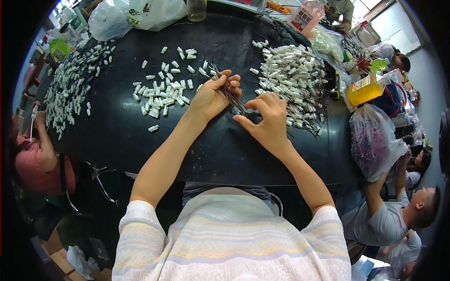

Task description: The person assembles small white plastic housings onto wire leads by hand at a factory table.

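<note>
My left hand (pixel 214 95) is closed around a bundle of thin dark wires (pixel 230 93), which sticks out past the fingers on both sides. White connector pieces show near the bundle's upper end. My right hand (pixel 268 121) is curled close to the bundle's lower end, thumb and forefinger apart with the wire ends near the gap. Whether those fingertips touch a wire is too small to tell. Beyond the left wrist lie loose white connectors (pixel 164 93), scattered on the black table (pixel 211 157). Beside the right hand is a big heap of white connectors with dark wires (pixel 293 77).
Another pile of white connectors (pixel 70 93) covers the table's left end. White plastic bags (pixel 136 18) and a clear cup (pixel 196 10) stand at the back. On the right are a yellow bottle (pixel 365 90) and a filled clear bag (pixel 375 140). Other people sit left and right.
</note>
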A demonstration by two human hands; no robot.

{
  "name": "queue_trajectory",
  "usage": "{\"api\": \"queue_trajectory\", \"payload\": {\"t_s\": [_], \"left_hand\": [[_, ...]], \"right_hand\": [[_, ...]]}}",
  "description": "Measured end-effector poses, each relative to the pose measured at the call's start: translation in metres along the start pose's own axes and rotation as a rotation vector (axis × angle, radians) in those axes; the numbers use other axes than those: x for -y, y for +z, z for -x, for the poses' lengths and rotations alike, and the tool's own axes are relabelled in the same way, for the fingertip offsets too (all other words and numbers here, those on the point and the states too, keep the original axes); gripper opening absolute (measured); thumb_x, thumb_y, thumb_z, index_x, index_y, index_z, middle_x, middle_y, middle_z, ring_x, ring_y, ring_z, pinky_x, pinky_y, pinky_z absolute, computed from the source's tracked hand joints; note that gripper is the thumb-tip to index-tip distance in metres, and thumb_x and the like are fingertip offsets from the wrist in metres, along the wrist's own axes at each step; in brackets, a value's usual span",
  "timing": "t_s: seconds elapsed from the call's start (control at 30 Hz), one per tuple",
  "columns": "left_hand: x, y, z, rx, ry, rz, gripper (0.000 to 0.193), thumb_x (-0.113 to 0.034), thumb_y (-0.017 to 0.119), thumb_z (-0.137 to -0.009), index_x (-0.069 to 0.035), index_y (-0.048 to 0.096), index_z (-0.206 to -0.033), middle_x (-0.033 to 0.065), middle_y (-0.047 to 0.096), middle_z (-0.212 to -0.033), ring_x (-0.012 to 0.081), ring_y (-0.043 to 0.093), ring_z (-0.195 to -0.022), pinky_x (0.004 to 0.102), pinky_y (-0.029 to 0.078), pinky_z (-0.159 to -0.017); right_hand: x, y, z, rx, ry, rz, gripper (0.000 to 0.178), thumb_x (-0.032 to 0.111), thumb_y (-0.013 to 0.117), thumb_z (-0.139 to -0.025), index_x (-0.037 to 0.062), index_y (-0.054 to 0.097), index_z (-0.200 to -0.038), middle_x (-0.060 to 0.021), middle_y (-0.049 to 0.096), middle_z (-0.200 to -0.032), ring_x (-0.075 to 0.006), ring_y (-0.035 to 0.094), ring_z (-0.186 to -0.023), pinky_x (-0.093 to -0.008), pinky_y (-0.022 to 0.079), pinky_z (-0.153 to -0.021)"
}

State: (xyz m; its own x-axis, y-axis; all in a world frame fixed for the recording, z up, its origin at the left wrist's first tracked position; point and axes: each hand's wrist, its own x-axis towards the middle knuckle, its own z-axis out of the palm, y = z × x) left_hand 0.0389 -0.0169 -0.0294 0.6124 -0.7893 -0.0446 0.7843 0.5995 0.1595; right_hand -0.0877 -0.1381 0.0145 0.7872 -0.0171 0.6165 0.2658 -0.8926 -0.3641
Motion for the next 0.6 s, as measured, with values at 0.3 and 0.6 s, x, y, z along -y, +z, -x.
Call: {"api": "queue_trajectory", "payload": {"t_s": [0.3, 0.6], "left_hand": [[0.002, -0.002, 0.001, 0.005, 0.011, -0.048, 0.015, -0.006, 0.037, -0.092, -0.001, 0.045, -0.104, 0.0178, 0.053, -0.096, 0.0205, 0.054, -0.080, 0.0370, 0.046, -0.074], [0.007, -0.003, 0.000, -0.015, 0.014, -0.079, 0.015, -0.007, 0.040, -0.092, -0.001, 0.047, -0.103, 0.0153, 0.051, -0.097, 0.0187, 0.051, -0.081, 0.0343, 0.046, -0.077]], "right_hand": [[0.008, 0.008, -0.003, 0.004, -0.006, 0.038, 0.020, 0.013, 0.073, -0.060, 0.0094, 0.057, -0.072, -0.0009, 0.054, -0.070, -0.0192, 0.051, -0.071, -0.0347, 0.031, -0.070], [0.010, 0.013, -0.006, -0.036, -0.118, 0.189, 0.015, 0.008, 0.070, -0.065, 0.0085, 0.059, -0.075, -0.0004, 0.057, -0.068, -0.0181, 0.052, -0.067, -0.0352, 0.032, -0.071]]}}
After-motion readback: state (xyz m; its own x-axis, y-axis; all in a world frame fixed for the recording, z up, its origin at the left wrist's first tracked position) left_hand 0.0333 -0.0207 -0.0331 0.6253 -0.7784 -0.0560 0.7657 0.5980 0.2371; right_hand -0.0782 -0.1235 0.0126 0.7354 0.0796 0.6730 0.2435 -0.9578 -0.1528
